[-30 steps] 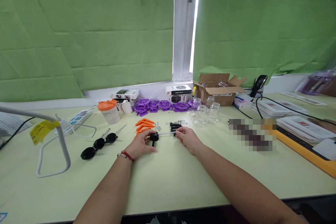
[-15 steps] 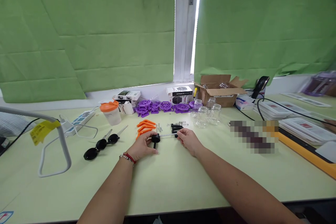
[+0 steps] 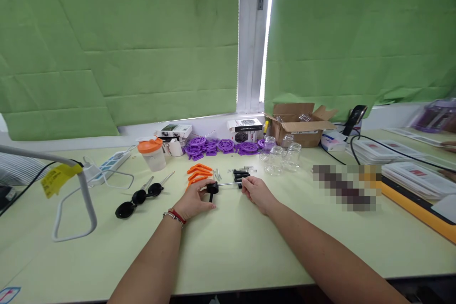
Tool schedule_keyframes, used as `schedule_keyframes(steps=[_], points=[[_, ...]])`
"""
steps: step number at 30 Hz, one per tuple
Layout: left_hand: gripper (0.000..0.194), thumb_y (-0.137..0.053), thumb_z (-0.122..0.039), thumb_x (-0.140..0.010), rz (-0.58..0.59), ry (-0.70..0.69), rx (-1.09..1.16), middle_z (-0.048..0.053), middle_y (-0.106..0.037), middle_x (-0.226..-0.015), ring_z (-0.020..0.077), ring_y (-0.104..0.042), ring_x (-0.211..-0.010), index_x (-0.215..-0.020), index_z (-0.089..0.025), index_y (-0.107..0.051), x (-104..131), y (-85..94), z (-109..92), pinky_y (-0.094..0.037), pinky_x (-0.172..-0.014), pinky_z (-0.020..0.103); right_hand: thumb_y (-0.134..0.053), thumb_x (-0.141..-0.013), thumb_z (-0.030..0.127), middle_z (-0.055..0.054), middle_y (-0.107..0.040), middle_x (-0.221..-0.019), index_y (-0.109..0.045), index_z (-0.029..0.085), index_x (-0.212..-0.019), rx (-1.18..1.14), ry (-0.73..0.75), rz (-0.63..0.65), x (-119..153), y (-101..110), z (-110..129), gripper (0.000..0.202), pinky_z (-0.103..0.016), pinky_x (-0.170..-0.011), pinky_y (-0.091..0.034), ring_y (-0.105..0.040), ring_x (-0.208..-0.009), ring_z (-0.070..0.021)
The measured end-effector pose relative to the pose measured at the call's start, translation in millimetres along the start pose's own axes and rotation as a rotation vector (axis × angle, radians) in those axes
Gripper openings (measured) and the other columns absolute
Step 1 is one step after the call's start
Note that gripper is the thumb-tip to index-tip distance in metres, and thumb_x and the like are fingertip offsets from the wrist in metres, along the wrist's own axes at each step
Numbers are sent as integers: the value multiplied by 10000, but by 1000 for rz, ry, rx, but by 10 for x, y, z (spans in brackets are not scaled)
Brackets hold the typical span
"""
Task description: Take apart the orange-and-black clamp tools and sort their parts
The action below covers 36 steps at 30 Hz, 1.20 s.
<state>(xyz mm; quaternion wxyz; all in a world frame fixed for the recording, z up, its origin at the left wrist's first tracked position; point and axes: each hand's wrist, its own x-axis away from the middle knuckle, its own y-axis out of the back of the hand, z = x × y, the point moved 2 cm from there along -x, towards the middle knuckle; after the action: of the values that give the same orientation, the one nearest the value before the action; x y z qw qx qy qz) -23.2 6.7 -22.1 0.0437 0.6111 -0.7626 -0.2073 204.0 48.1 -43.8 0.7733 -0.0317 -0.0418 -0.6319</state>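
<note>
My left hand (image 3: 194, 200) is closed on a round black part (image 3: 213, 188) with a short black stem pointing down. A thin metal rod (image 3: 228, 184) runs sideways from this part to my right hand (image 3: 257, 193), whose fingers pinch its far end; the fingertips hide that end. Just behind the hands lie orange curved handles (image 3: 199, 169), small metal pins (image 3: 218, 174), black cylindrical pieces (image 3: 241, 174) and coil springs (image 3: 247, 169). To the left, black round parts with metal rods (image 3: 139, 196) rest on the table, similar to the held one.
Purple plastic frames (image 3: 225, 146), glass jars (image 3: 275, 160) and a cardboard box (image 3: 298, 126) stand along the back. An orange-lidded cup (image 3: 152, 154), a power strip (image 3: 114, 164) and a grey metal loop (image 3: 85, 194) are left. Paper stacks (image 3: 415, 175) and a yellow-black paper cutter (image 3: 415, 206) are right.
The view has shifted slightly, so everything sits a little to the right and lower. Both hands keep their holds on the black part and the rod.
</note>
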Motion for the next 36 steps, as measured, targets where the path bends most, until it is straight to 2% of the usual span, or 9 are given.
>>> schedule_keyframes(steps=[6,9,17,25,31,36], points=[[670,-825,-249,-513,-7,-7,13,97,-560,-1238,264,-533,-1143,-1142,-236,-593,10,-19,-68,-382,-1030,474,-563,-755,445,36,-530,-612,-519,186,-758,4,44,-27,-26,8,-69,263,-198,-427,-273,-374,-451,-64],[668,-822,-238,-511,3,5,21,102,-561,-1237,263,-538,-1139,-1138,-225,-592,15,-31,-70,-391,-1024,471,-574,-748,436,40,-528,-610,-505,191,-741,9,78,-31,-48,15,-104,256,-203,-439,-283,-374,-455,-66],[681,-829,-244,-502,18,24,34,101,-568,-1233,266,-539,-1140,-1141,-217,-594,6,-26,-53,-378,-1032,475,-555,-766,437,38,-519,-587,-504,191,-731,36,90,-22,-100,41,-177,253,-206,-432,-280,-362,-444,-71],[687,-827,-211,-514,34,38,105,115,-549,-1260,262,-542,-1140,-1156,-211,-581,10,-17,-4,-373,-1037,471,-491,-798,470,29,-525,-593,-506,191,-722,159,132,-41,-151,65,-248,289,-208,-436,-288,-366,-457,-79],[674,-836,-220,-499,13,40,99,106,-553,-1246,272,-522,-1158,-1133,-216,-605,15,-22,-63,-377,-1030,484,-481,-804,482,32,-507,-579,-514,186,-726,185,137,-54,-138,61,-219,308,-211,-429,-279,-357,-453,-78],[678,-827,-177,-504,7,29,117,107,-537,-1246,261,-513,-1166,-1140,-207,-597,16,-2,-100,-386,-1030,466,-531,-782,453,34,-506,-573,-492,184,-718,87,64,-25,-66,36,-115,280,-213,-425,-286,-365,-442,-71]])
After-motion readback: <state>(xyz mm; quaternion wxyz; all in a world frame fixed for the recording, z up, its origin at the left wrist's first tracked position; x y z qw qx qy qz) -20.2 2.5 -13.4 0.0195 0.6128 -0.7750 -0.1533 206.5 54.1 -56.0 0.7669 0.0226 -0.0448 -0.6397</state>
